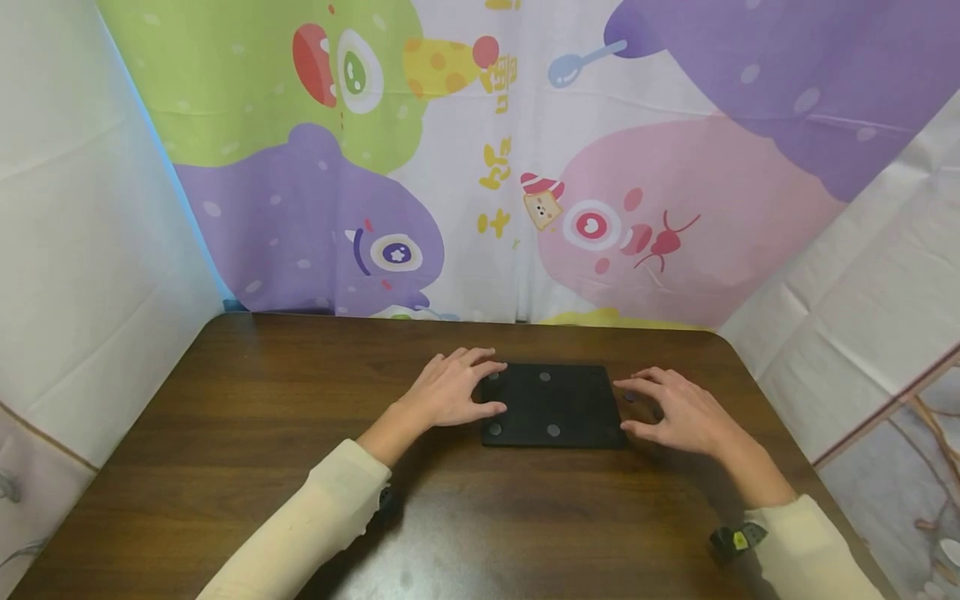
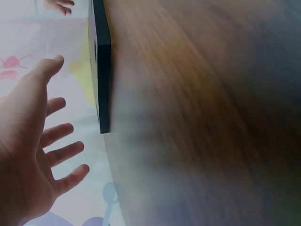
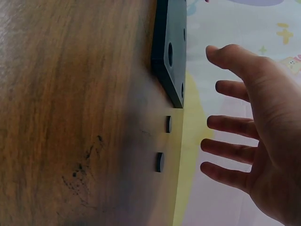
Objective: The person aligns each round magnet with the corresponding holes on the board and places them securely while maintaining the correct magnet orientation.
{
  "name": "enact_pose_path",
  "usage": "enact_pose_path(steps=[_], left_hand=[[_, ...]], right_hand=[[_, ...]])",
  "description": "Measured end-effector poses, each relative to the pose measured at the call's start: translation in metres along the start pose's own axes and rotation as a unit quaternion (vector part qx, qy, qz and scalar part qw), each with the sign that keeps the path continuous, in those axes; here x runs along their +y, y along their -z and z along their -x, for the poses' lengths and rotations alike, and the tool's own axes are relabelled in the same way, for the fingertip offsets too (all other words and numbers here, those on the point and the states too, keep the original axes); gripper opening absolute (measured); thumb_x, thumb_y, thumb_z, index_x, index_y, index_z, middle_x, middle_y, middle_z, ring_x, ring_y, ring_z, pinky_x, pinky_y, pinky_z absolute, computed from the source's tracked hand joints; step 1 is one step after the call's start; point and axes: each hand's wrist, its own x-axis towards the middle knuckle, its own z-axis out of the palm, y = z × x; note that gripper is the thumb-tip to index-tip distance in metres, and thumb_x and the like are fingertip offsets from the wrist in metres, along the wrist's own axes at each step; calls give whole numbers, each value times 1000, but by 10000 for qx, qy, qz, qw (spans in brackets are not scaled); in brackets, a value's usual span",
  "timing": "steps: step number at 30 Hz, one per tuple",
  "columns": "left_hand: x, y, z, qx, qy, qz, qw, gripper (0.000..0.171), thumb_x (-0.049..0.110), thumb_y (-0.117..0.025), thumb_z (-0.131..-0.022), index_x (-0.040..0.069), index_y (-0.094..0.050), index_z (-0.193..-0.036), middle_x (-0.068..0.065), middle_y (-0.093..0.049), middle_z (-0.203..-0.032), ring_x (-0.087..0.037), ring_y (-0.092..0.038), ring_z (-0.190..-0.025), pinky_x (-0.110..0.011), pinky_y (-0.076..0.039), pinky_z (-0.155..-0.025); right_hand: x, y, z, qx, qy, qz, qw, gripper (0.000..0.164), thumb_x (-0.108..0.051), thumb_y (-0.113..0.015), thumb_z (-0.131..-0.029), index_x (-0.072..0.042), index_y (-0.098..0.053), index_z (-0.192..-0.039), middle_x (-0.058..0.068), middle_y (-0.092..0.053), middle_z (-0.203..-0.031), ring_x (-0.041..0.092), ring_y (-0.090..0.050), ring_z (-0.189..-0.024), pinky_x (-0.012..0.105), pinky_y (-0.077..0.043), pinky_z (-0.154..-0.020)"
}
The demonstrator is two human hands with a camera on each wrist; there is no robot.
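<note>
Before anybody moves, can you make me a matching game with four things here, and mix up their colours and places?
1. Board
2. Right hand
3. Table
4. Two small discs

A. Brown
B. Lying on the tabletop beside the black thing
C. Fingers spread, holding nothing
D. Black and rectangular

Right pairs: 1-D, 2-C, 3-A, 4-B.

A curtained booth (image 1: pixel 870 242) — cartoon cloth (image 1: pixel 465 158) behind a wooden table (image 1: pixel 247 417), white sheets (image 1: pixel 82 225) alongside.
</note>
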Motion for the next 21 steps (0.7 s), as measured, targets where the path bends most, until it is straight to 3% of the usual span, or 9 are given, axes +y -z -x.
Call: enact_pose_path(steps=[5, 21], left_hand=[[-1, 0, 1, -169, 57, 114, 9998, 79, 67, -72, -101, 30, -55, -168, -7, -44, -182, -38, -48, -165, -76, -40, -129], [-2, -4, 2, -480, 141, 238, 9985, 88, 73, -73, -96, 33, -51, -171, -7, -37, -186, -40, -42, -169, -76, -39, -129]], right_hand=[[2, -3, 1, -125, -36, 54, 9999, 62, -45, -89, -93, -19, -75, -148, 15, -75, -138, 43, -72, -126, 67, -63, -94], [13, -7, 1, -261, 43, 122, 9996, 49, -36, -95, -89, -14, -83, -132, 17, -78, -129, 41, -78, -112, 61, -65, -87]])
